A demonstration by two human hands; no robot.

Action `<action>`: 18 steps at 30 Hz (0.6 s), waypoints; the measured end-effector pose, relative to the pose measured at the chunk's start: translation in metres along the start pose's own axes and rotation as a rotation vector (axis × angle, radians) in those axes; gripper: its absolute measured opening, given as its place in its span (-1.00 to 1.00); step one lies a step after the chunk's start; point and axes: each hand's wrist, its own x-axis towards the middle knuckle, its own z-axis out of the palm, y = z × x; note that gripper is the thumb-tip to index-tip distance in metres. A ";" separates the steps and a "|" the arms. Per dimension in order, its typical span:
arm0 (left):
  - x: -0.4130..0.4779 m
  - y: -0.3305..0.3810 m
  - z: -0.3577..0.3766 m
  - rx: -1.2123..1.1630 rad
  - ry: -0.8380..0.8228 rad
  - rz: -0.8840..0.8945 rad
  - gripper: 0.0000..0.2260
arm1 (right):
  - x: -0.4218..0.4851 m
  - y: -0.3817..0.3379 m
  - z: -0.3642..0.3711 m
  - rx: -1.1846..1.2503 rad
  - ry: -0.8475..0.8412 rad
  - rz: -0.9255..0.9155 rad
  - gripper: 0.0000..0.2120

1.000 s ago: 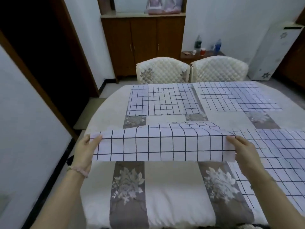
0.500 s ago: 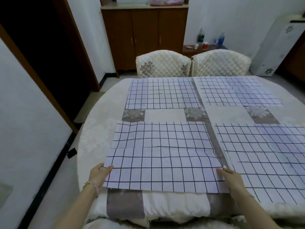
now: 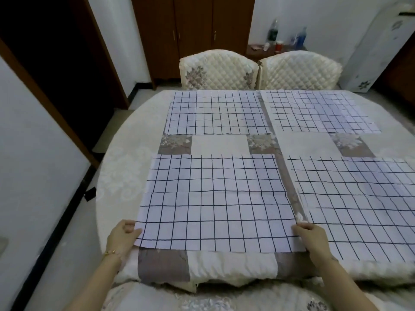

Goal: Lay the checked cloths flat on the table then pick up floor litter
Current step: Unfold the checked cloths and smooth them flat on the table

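Note:
Several white cloths with black checks lie flat on the round table [image 3: 125,167]. The near-left checked cloth [image 3: 215,203] is spread out in front of me. My left hand [image 3: 122,235] pinches its near-left corner and my right hand [image 3: 311,237] pinches its near-right corner, both resting on the table. A second checked cloth [image 3: 359,205] lies to its right, a third checked cloth [image 3: 215,112] at the far left and a fourth checked cloth [image 3: 318,111] at the far right. No floor litter is clearly in view, only a small dark object [image 3: 89,194] on the floor by the wall.
Two quilted cream chairs [image 3: 217,69] stand at the table's far side. A brown cabinet [image 3: 193,30] and a low stand with bottles [image 3: 272,34] are behind them. A white appliance [image 3: 379,46] stands at the right. A chair back [image 3: 202,297] sits just below me.
The cloth was held up folded between my hands a second ago; it now lies fully open and flat. My hands have drawn its near edge toward me.

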 end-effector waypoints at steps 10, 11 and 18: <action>-0.010 0.019 0.015 0.653 0.119 0.444 -0.67 | -0.005 -0.005 0.007 -0.412 0.199 -0.236 -0.74; -0.012 0.025 0.021 0.656 0.080 0.510 -0.68 | -0.007 -0.011 0.010 -0.445 0.208 -0.301 -0.72; -0.026 0.040 0.097 0.830 -0.280 0.889 -0.59 | -0.028 -0.035 0.071 -0.617 -0.173 -0.759 -0.69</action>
